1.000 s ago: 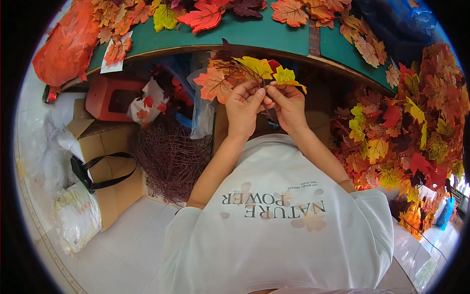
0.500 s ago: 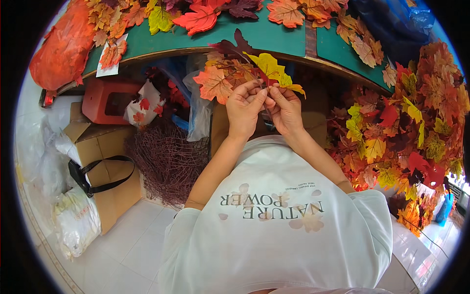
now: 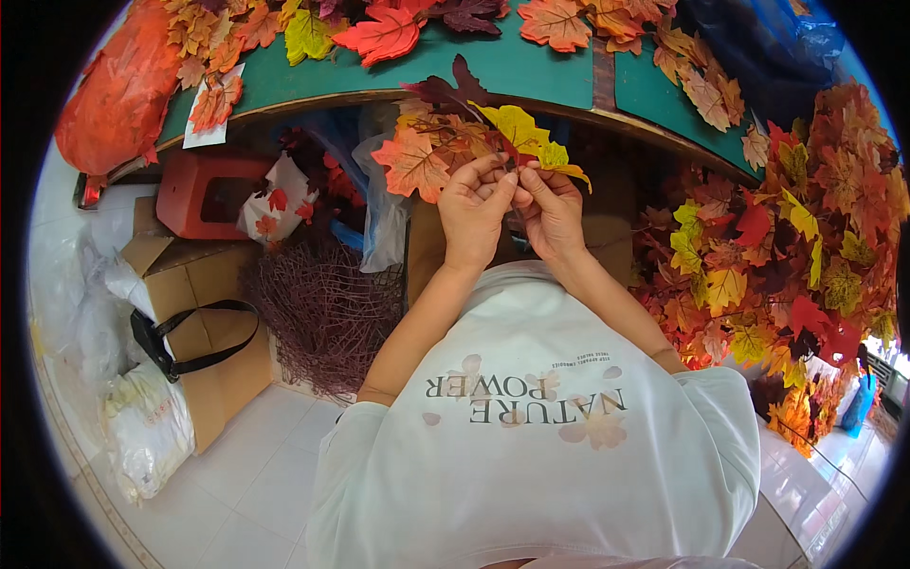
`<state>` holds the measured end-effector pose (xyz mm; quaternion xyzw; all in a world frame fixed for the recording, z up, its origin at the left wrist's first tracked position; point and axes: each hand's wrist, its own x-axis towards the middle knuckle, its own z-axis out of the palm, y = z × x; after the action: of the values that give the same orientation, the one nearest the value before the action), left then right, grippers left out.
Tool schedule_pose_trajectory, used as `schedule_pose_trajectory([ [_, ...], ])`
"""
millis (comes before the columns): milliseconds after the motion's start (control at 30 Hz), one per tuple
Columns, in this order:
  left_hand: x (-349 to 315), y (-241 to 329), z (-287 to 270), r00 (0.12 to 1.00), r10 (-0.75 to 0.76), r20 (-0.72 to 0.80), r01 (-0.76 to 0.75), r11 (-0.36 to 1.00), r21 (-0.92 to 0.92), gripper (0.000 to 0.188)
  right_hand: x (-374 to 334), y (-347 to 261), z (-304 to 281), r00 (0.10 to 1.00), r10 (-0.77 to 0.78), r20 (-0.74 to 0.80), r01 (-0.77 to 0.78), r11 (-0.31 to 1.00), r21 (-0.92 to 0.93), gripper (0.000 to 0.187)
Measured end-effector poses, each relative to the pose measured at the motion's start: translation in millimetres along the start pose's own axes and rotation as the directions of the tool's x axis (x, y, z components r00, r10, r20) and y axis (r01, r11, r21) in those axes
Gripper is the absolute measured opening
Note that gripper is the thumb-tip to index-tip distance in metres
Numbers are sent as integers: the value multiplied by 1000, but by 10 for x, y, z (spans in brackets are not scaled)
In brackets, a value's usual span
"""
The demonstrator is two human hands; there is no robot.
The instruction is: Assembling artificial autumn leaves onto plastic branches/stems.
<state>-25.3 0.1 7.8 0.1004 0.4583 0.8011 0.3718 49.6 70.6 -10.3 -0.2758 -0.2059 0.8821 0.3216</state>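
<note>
A small spray of artificial maple leaves is held up in front of my chest, just below the table's near edge. Its leaves include an orange leaf [image 3: 413, 163], a yellow leaf [image 3: 518, 126] and a dark purple leaf [image 3: 453, 93]. My left hand [image 3: 476, 204] pinches the spray's stem between thumb and fingers. Close against it, my right hand [image 3: 552, 211] also pinches at the stem, beneath the yellow leaf. Both sets of fingertips nearly touch, and the exact joint between them is hidden.
Piles of red and orange leaves [image 3: 381, 36] lie on the green table [image 3: 531, 71]. A large mass of finished-looking leaf sprays [image 3: 749, 256] stands at right. Bundled dark twigs [image 3: 322, 308], an orange-red plastic stool [image 3: 180, 194] and a cardboard box [image 3: 223, 379] sit at left.
</note>
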Motion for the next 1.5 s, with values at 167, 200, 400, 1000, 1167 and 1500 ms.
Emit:
schedule_pose_trajectory([
  [167, 7, -33, 6, 1000, 30, -5, -30, 999, -29, 24, 16, 5, -25, 997, -55, 45, 58, 996, -66, 10],
  [200, 17, -42, 20, 998, 59, -18, -60, 998, -22, 24, 34, -6, -18, 998, -48, 51, 51, 996, -73, 10],
  [400, 78, -134, -98, 997, 67, -29, -68, 997, -48, 23, 83, -32, -35, 991, -26, 131, 52, 979, -199, 12],
  [1000, 252, 348, -406, 964, 144, -225, -184, 969, -167, 26, -90, -141, -106, 906, 37, 421, 322, 584, -745, 14],
  [1167, -80, 138, -267, 984, -159, 76, 174, 949, -265, 23, -77, -90, -83, 898, 62, 435, 234, 770, -594, 13],
  [1500, -122, -89, -241, 956, 32, -290, -87, 980, -179, 27, -106, -132, 87, 317, -37, 948, 604, -763, -232, 31],
])
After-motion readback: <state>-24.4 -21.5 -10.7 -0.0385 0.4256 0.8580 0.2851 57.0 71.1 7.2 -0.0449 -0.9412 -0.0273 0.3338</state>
